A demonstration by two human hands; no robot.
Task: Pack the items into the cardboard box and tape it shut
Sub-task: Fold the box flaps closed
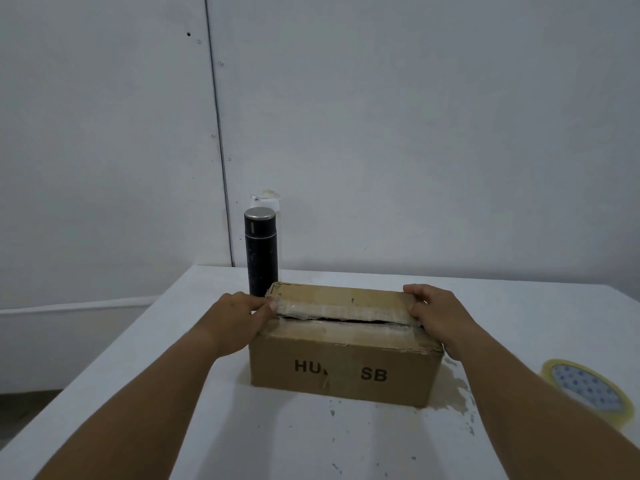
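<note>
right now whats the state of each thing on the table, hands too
cardboard box: upright, top flaps folded down, dark gap open along the seam, far flap slightly raised
left hand: fingers on the box's left end at the far flap
right hand: gripping the box's right end at the far flap
black flask: standing upright behind the box, lid on
tape roll: lying on the table right of the box, untouched

white scuffed surface point(263, 441) | brown cardboard box point(343, 372) centre | black cylindrical steel-capped flask point(261, 258) behind-left | clear tape roll point(588, 389) right edge
</note>
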